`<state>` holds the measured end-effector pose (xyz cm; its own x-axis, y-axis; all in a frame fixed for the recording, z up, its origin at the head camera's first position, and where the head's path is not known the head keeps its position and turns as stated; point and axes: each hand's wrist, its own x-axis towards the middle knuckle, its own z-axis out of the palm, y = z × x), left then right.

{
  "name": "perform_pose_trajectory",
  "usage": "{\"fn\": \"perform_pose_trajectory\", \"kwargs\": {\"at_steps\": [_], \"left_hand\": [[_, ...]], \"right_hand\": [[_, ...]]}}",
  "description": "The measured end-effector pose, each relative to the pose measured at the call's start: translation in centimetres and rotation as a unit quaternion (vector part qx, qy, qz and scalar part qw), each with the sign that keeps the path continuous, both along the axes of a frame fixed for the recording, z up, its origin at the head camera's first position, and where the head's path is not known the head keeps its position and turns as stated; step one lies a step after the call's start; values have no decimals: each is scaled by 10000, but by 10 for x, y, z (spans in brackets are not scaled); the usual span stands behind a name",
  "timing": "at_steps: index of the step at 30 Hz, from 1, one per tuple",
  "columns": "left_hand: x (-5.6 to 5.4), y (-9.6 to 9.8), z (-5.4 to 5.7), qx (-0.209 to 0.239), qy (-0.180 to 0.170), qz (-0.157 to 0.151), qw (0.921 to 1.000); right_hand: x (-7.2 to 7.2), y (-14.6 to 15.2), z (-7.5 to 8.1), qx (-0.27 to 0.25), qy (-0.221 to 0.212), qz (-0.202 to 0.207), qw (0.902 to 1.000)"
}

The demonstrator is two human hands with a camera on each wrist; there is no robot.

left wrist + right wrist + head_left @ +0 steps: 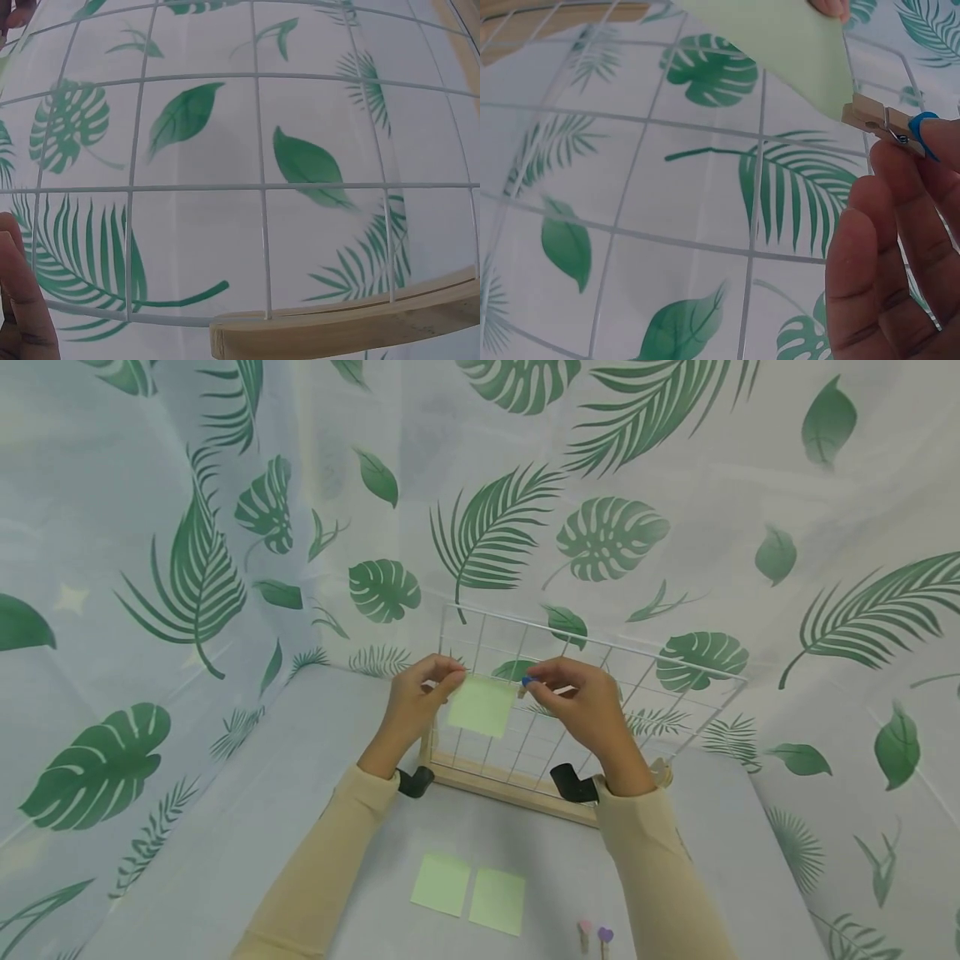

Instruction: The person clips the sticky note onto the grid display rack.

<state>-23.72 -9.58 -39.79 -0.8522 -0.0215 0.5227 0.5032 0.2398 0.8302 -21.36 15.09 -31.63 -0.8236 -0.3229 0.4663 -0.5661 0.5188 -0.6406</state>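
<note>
A white wire grid (645,664) stands upright in a wooden base (517,783) at the back of the table. My left hand (420,693) pinches the top left corner of a pale green paper square (482,705) held against the grid. My right hand (577,697) pinches a small wooden clothespin with a blue top (527,682) at the square's top right corner. In the right wrist view the clothespin (885,124) touches the edge of the green paper (780,45). The left wrist view shows the wire grid (262,187), the wooden base (352,330) and a bit of my left hand (22,307).
Two more green paper squares (441,883) (497,900) lie side by side on the grey table near me. Two small clothespins, pink (585,933) and purple (604,938), lie to their right. Leaf-print cloth (202,568) hangs behind and at both sides.
</note>
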Motion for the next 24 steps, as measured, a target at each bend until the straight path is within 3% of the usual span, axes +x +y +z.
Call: {"fn": "perform_pose_trajectory", "kwargs": {"at_steps": [24], "left_hand": [[-6,7,7,287,138,65,9995]], "right_hand": [[-9,-17,8,-167,237,-148,9995]]}}
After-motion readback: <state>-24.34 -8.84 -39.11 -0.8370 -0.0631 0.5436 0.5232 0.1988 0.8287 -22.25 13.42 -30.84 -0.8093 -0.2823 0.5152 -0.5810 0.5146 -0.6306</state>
